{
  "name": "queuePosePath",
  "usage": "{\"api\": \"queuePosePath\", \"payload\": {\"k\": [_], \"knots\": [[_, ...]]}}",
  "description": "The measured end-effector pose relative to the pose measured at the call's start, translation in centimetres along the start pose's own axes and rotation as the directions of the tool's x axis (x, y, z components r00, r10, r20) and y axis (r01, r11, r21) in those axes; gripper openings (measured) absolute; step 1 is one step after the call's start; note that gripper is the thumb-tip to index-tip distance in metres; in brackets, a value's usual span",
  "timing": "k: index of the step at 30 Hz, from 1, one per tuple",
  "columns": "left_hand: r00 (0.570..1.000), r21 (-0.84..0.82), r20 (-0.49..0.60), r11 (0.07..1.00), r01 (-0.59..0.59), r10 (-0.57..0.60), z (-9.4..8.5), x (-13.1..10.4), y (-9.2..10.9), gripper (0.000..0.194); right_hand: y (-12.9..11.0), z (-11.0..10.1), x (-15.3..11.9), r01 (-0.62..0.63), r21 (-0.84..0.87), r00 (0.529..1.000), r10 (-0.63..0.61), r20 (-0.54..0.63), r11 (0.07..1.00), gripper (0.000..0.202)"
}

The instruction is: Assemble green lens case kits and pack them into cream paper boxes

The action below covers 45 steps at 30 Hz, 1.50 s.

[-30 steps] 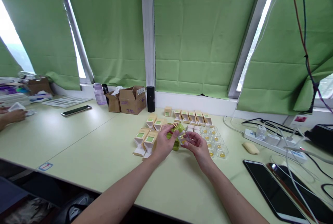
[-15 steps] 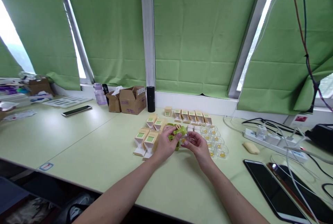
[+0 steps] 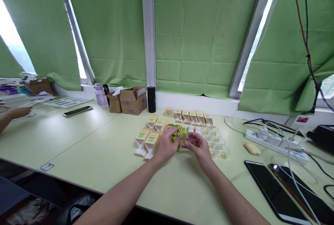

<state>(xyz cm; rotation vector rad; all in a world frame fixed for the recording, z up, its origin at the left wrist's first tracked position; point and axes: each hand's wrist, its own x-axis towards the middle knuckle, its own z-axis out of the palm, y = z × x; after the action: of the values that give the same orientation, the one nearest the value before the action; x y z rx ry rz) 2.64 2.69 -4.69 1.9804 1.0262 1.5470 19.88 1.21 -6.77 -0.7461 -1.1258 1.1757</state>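
My left hand (image 3: 167,145) is closed around a small glossy green rounded case (image 3: 183,132) with a tan loop on it. My right hand (image 3: 200,149) pinches a small clear plastic piece with a yellow centre (image 3: 184,141), right up against the green case; whether the two are joined I cannot tell. More green cases (image 3: 171,125) lie behind my left hand, partly hidden by it. Pale pinkish-white blocks (image 3: 194,128) sit just beyond my fingers. To the right stand several clear cups with yellow centres (image 3: 220,146).
Open kraft boxes with green labels (image 3: 150,140) stand left of my hands, and more boxes (image 3: 193,117) line the back. Cardboard cartons (image 3: 133,101), a black bottle (image 3: 151,99), phones (image 3: 273,190) and a power strip (image 3: 276,145) surround them. A co-worker's hand (image 3: 18,113) shows far left.
A co-worker's hand has come into view at the far left. The green case in my left hand has tilted slightly; my hands stay in nearly the same place.
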Motion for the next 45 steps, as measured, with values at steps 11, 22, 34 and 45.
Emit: {"api": "queuePosePath", "payload": {"k": [11, 22, 34, 45], "knots": [[1.0, -0.021, 0.02, 1.0, -0.021, 0.022, -0.1, 0.0, 0.5, 0.036, 0.1, 0.0, 0.0, -0.002, 0.001, 1.0, 0.002, -0.018, 1.0, 0.054], [0.999, -0.029, 0.038, 1.0, -0.009, 0.01, -0.2, 0.0, 0.7, 0.036, -0.1, 0.2, -0.1, 0.001, 0.0, 0.999, -0.001, -0.032, 1.0, 0.055], [0.998, -0.09, 0.053, 0.995, 0.037, -0.032, -0.2, -0.2, 0.2, 0.04, -0.2, 0.1, -0.1, -0.009, 0.068, 0.999, 0.012, -0.033, 0.998, 0.053], [0.988, -0.097, 0.153, 0.995, 0.03, -0.015, 0.0, -0.5, 0.4, 0.044, -1.3, 0.7, -0.8, 0.019, 0.1, 0.999, -0.016, -0.037, 0.995, 0.062]]}}
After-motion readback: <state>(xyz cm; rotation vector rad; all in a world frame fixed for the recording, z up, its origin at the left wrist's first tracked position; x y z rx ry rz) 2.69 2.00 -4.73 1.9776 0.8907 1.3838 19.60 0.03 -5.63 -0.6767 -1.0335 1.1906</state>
